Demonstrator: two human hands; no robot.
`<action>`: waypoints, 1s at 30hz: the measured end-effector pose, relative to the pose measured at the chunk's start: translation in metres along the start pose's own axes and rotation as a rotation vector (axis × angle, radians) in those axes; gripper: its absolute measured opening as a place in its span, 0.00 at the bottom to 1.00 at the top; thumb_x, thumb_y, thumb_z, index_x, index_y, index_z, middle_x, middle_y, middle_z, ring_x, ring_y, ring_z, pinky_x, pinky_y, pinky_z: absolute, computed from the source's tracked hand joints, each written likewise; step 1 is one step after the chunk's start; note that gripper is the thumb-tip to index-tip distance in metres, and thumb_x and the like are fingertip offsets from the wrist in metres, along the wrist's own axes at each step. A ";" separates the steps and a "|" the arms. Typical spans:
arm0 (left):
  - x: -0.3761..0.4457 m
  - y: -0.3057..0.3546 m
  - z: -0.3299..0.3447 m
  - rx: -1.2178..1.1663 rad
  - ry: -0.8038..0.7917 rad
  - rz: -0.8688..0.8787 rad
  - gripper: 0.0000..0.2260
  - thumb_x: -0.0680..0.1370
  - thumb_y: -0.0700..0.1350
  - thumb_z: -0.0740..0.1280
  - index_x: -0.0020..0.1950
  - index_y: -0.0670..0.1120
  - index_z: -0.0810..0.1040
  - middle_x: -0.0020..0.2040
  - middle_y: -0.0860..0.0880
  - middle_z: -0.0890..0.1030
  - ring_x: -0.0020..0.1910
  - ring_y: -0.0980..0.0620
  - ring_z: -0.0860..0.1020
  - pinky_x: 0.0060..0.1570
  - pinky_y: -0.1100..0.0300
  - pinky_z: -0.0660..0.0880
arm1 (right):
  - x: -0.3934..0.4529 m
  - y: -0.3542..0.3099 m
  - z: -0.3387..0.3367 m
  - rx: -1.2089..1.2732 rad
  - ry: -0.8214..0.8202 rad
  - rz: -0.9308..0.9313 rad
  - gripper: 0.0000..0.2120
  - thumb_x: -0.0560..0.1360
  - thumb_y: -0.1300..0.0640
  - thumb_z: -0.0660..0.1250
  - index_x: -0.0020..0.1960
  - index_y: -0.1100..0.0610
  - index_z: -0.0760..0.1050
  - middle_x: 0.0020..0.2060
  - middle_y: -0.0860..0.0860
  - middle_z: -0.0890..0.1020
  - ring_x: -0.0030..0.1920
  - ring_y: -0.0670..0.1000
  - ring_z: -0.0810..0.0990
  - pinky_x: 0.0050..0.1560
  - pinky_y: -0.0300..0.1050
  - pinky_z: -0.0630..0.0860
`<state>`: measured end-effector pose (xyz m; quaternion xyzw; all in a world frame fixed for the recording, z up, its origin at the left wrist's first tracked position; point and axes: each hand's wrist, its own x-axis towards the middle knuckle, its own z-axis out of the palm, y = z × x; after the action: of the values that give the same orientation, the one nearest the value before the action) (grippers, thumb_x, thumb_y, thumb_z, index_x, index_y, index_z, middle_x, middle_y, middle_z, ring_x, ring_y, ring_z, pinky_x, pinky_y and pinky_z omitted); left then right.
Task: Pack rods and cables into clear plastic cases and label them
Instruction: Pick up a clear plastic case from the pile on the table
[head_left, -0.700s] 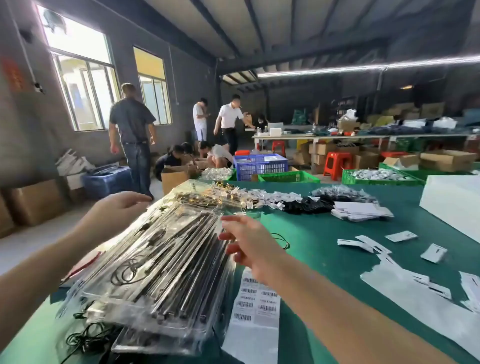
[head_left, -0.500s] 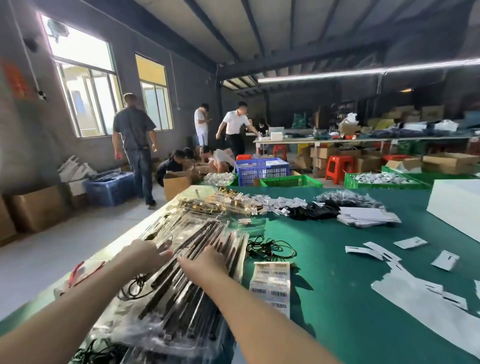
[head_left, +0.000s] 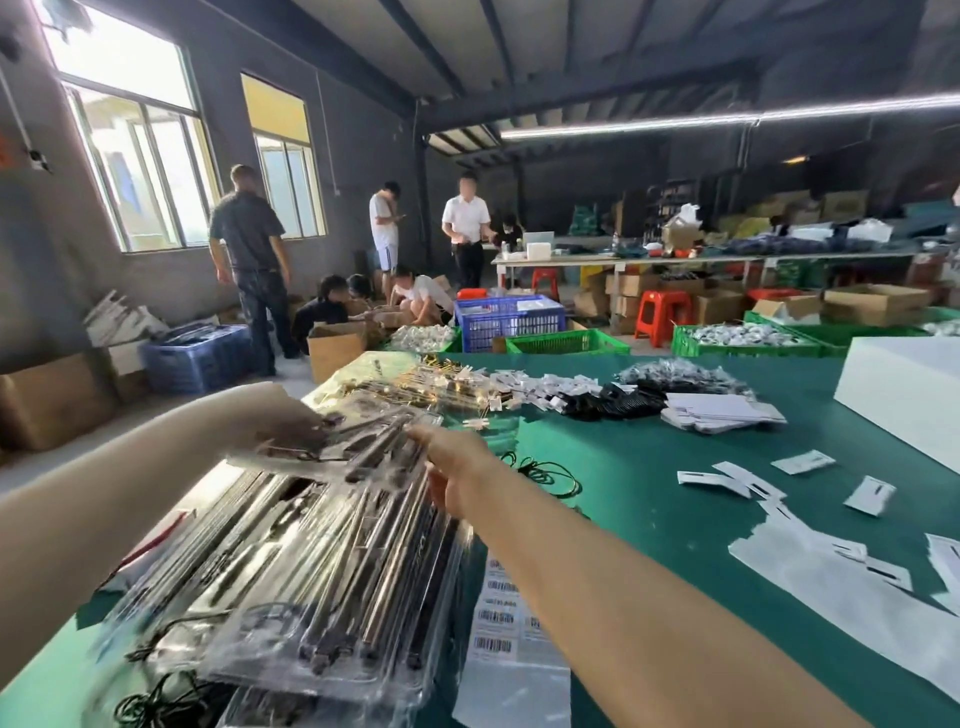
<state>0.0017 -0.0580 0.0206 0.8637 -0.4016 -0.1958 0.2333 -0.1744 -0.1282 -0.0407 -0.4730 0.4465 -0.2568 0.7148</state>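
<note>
Both hands hold 1 blurred clear case of dark rods; left hand grips its far edge; right hand pinches its side.

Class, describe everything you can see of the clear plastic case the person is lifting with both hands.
The clear plastic case is a long, shallow, glossy transparent clamshell, blurred by motion. Inside lie several dark metal rods side by side, with a thin black cable coiled near its near end. It is tilted, far end raised, above more such cases. The left hand grips its far left corner; the right hand holds its far right edge.
</note>
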 end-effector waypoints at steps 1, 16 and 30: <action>-0.002 0.005 0.003 -0.037 -0.015 -0.008 0.09 0.78 0.40 0.66 0.43 0.35 0.78 0.26 0.46 0.77 0.19 0.54 0.73 0.20 0.65 0.69 | -0.003 -0.009 -0.007 0.052 -0.059 0.033 0.13 0.76 0.52 0.68 0.56 0.60 0.77 0.47 0.55 0.79 0.40 0.49 0.76 0.32 0.39 0.73; -0.004 -0.019 0.133 0.076 0.290 0.276 0.17 0.83 0.51 0.56 0.67 0.44 0.69 0.64 0.42 0.75 0.52 0.48 0.77 0.51 0.58 0.76 | 0.029 -0.022 -0.073 0.158 0.096 -0.056 0.05 0.81 0.67 0.55 0.50 0.63 0.70 0.44 0.58 0.80 0.45 0.56 0.84 0.41 0.51 0.83; 0.011 -0.038 0.146 0.527 0.129 0.216 0.31 0.74 0.73 0.46 0.76 0.65 0.51 0.78 0.58 0.50 0.76 0.56 0.54 0.74 0.42 0.46 | 0.083 -0.118 -0.119 0.342 0.131 -0.395 0.09 0.79 0.67 0.59 0.57 0.64 0.74 0.37 0.57 0.81 0.29 0.50 0.80 0.23 0.37 0.73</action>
<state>-0.0451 -0.0811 -0.1216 0.8574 -0.5127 -0.0034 0.0452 -0.2335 -0.2961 0.0149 -0.4056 0.3408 -0.4931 0.6901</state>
